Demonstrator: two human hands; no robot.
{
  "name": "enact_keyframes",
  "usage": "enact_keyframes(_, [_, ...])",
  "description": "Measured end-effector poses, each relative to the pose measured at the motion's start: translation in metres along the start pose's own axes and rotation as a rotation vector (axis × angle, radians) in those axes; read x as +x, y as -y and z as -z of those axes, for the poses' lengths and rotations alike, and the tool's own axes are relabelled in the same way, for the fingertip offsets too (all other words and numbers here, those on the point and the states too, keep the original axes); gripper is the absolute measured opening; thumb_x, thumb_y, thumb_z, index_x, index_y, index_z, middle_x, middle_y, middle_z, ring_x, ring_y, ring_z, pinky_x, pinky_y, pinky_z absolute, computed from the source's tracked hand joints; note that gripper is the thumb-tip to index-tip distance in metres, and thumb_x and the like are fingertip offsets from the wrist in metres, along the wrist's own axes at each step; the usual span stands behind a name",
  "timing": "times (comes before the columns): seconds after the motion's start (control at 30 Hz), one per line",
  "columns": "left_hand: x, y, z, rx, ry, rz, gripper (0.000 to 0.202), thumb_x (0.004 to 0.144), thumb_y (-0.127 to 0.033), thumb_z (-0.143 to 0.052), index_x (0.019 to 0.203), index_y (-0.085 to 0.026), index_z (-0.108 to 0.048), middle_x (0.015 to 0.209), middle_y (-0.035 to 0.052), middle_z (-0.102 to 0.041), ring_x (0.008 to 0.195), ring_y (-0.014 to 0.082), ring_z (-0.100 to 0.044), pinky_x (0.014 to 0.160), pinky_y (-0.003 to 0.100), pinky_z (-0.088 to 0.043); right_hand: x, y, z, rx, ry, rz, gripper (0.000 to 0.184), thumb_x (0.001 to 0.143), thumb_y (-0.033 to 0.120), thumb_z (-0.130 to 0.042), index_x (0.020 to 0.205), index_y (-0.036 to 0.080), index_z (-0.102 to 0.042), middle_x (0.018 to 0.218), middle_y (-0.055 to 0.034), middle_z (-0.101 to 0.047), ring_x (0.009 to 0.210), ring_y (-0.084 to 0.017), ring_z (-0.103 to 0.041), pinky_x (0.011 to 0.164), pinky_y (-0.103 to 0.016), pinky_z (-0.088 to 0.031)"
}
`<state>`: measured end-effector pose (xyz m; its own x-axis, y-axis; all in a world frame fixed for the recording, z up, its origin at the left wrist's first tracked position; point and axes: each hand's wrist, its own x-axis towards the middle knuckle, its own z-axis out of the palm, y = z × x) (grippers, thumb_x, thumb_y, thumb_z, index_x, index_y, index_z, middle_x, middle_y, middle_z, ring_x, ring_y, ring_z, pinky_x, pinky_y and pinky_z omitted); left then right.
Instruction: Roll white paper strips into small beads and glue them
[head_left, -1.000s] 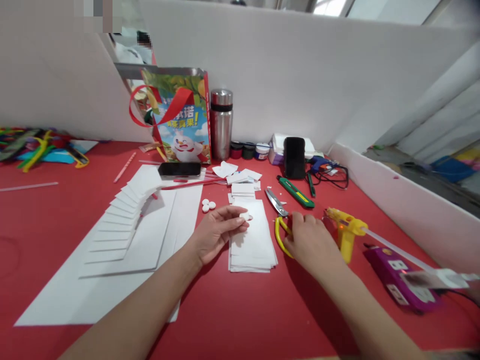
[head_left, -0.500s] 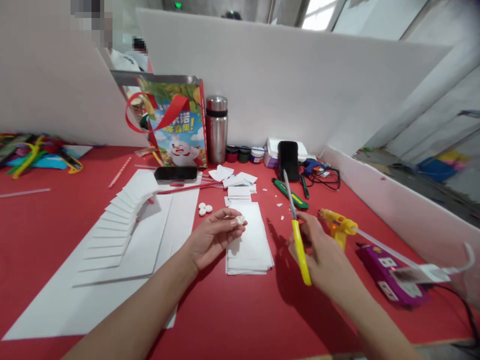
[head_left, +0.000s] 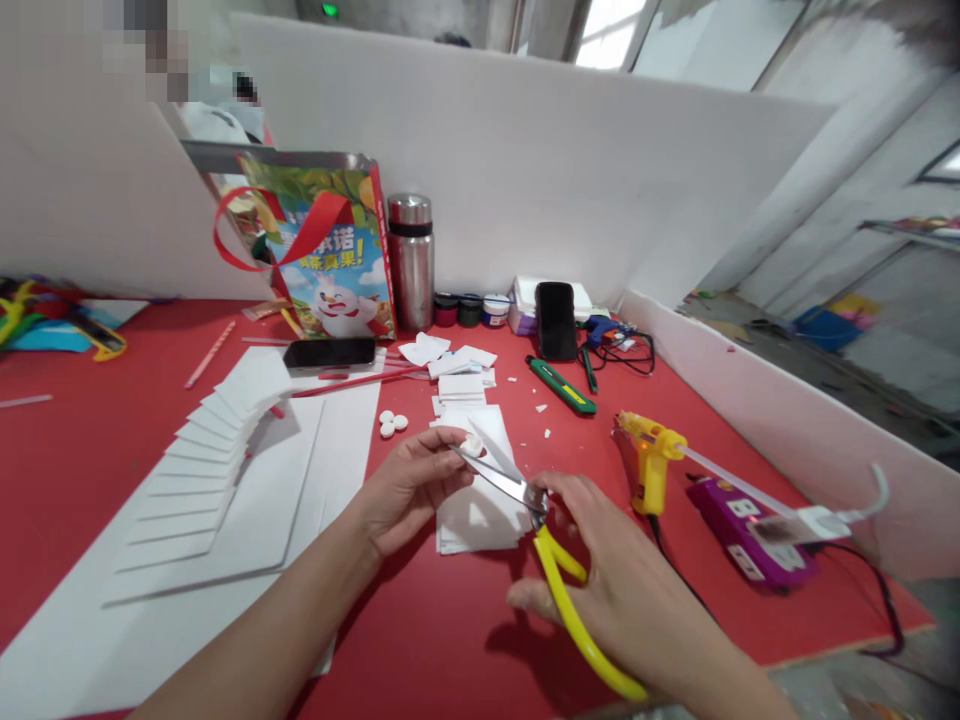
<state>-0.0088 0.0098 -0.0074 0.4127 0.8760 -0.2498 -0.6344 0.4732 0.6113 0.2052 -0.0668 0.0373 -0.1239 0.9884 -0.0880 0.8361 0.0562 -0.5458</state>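
Note:
Between the fingertips of my left hand (head_left: 420, 485) is a small white piece (head_left: 471, 446), whose kind I cannot make out. My right hand (head_left: 607, 560) is closed round yellow-handled scissors (head_left: 559, 580). Their blades are spread and reach to the white piece, one on each side of it as far as I can see. Below lies a stack of white paper rectangles (head_left: 484, 520), partly hidden by hand and blades. Several small round white pieces (head_left: 387, 424) rest left of the stack. Further left, white cards in a curved stair shape (head_left: 187, 470) stand on a white board (head_left: 67, 640).
A yellow glue gun (head_left: 651, 450) and a purple power strip (head_left: 750, 535) with cords occupy the right side. Behind the stack lie a green utility knife (head_left: 562, 386), paper scraps (head_left: 461, 362) and a phone (head_left: 330, 353). A gift bag (head_left: 330, 250) and steel flask (head_left: 412, 265) stand at the back.
My right hand has brought the scissors left to the white piece, turning them from upright, with the blades now apart. The left hand keeps its pinch. The view has shifted slightly right.

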Motion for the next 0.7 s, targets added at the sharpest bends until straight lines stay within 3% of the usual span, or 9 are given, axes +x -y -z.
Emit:
enact_keyframes(0.17, [0.0, 0.0024, -0.0001, 0.047, 0.071, -0.005, 0.021, 0.071, -0.01, -0.084, 0.088, -0.013, -0.072, 0.081, 0.0034, -0.073, 0.074, 0.0102, -0.069, 0.077, 0.021, -0.057, 0.0007, 0.0021, -0.0002, -0.006, 0.001, -0.006, 0.067, 0.063, 0.048, -0.087, 0.117, 0.026, -0.053, 0.111, -0.0074, -0.062, 0.098, -0.028, -0.061, 0.084, -0.041, -0.05])
enact_keyframes(0.4, [-0.0017, 0.0022, 0.0005, 0.053, 0.065, -0.055, 0.02, 0.073, -0.011, -0.083, 0.089, -0.014, -0.072, 0.084, 0.0026, -0.073, 0.079, 0.0103, -0.069, 0.081, 0.022, -0.055, 0.0, 0.0072, -0.0008, 0.001, -0.001, -0.027, 0.07, 0.064, 0.048, -0.086, 0.121, 0.025, -0.052, 0.114, -0.0075, -0.061, 0.104, -0.03, -0.06, 0.089, -0.044, -0.049])
enact_keyframes(0.7, [-0.0022, 0.003, -0.0014, 0.088, 0.082, -0.052, 0.022, 0.07, -0.01, -0.085, 0.088, -0.014, -0.073, 0.08, 0.0032, -0.075, 0.074, 0.0116, -0.07, 0.076, 0.022, -0.055, -0.0002, 0.0057, -0.005, -0.013, -0.021, 0.012, 0.073, 0.065, 0.049, -0.086, 0.124, 0.026, -0.051, 0.113, -0.0073, -0.061, 0.099, -0.029, -0.063, 0.087, -0.045, -0.051])
